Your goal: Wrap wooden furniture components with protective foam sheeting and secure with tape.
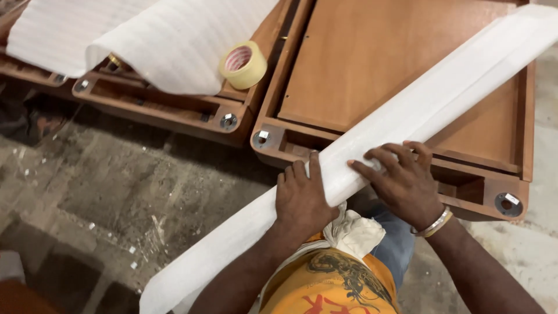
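A long piece wrapped in white foam sheet runs diagonally from the lower left to the upper right, lying across an upturned brown wooden table top. My left hand presses down on the wrap near its middle, fingers curled over its upper edge. Just to the right, my right hand rests on the wrap with fingers spread flat on the foam. A metal bangle sits on my right wrist.
A roll of yellowish tape stands on a second upturned wooden piece at the upper left, partly covered by a loose white foam sheet. Rough, dusty concrete floor lies at the left. A white cloth hangs at my waist.
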